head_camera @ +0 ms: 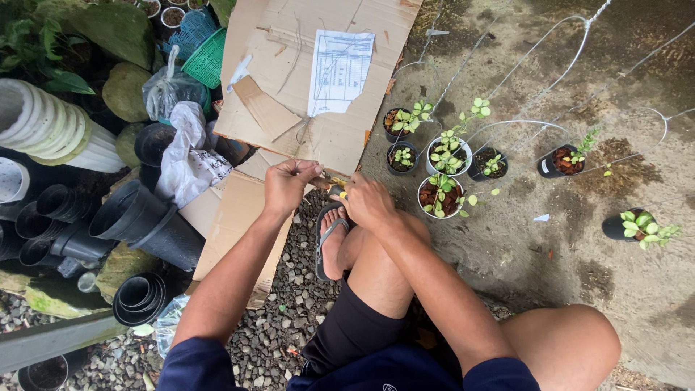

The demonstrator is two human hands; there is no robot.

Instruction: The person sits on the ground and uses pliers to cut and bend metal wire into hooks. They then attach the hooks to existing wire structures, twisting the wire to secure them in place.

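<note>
In the middle of the frame the left hand (287, 185) pinches a thin wire (305, 164) between thumb and fingertips, which are pressed together on it. Just to the right, the right hand (368, 203) is closed around a small tool with yellow handles (337, 190); it looks like pliers or cutters, but the head is too small to tell. The two hands almost touch, above a foot in a sandal (329, 242) on the gravel.

The risk I see is that the tool sits very near the left fingertips, so a squeeze in the wrong place can nip the skin. The wire is springy, I think, and a free end can flick toward the face or the bare knee. The hands work in the air, so a cut piece can fall into the gravel (289, 318) and get lost. At the right the small pots with plants (441, 195) stand close, and a swing of the elbow can knock one over.
</note>
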